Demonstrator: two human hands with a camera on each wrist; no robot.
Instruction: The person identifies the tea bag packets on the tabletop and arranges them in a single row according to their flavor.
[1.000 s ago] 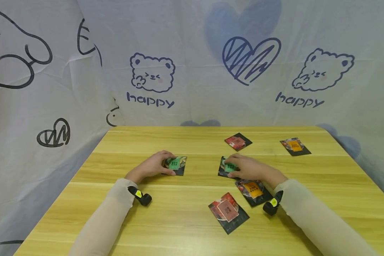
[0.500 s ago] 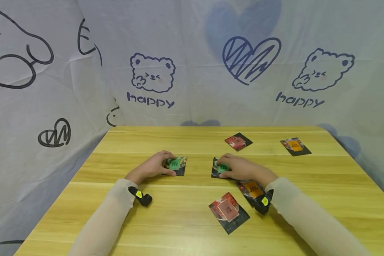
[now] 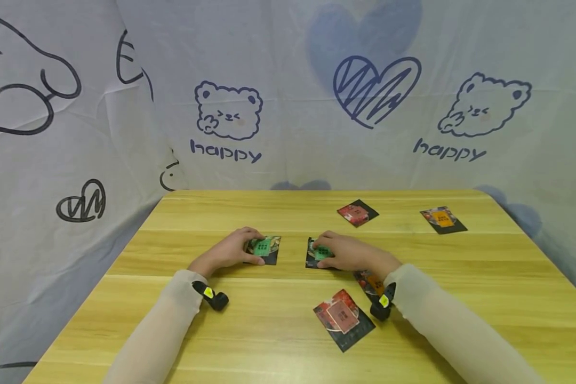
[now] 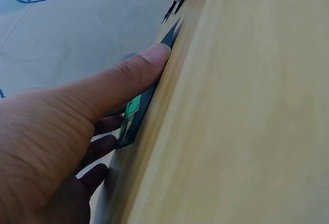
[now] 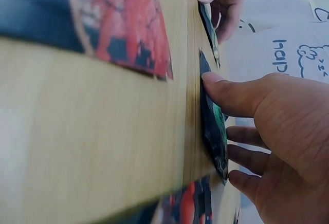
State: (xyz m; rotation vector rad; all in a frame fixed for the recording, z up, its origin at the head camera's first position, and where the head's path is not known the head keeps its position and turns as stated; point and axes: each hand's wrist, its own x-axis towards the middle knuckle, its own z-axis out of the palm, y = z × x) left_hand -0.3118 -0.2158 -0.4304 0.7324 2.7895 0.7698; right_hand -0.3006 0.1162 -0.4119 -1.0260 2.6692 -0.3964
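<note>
In the head view, two flat black packets with green labels lie side by side on the table. My left hand [image 3: 231,249] holds the left green-labelled packet [image 3: 270,252], thumb on its near edge and fingertips at its far edge. My right hand [image 3: 348,253] grips the other green-labelled packet [image 3: 312,258] the same way, between thumb and fingers. A narrow gap separates the two packets. From the right wrist, this right-hand packet [image 5: 209,124] appears low against the wood, slightly bent. Beneath my right wrist, an orange-labelled packet [image 3: 368,280] is partly hidden.
A red-labelled packet [image 3: 343,320] lies near the front of the wooden table [image 3: 249,330]. Farther back lie another red-labelled packet [image 3: 357,213] and an orange-labelled packet [image 3: 444,220]. A printed cloth [image 3: 288,106] hangs behind the table.
My right hand has slid leftward with its green-labelled packet, narrowing the gap to the left one. My forearm now covers more of the nearby orange-labelled packet. The left hand stays put.
</note>
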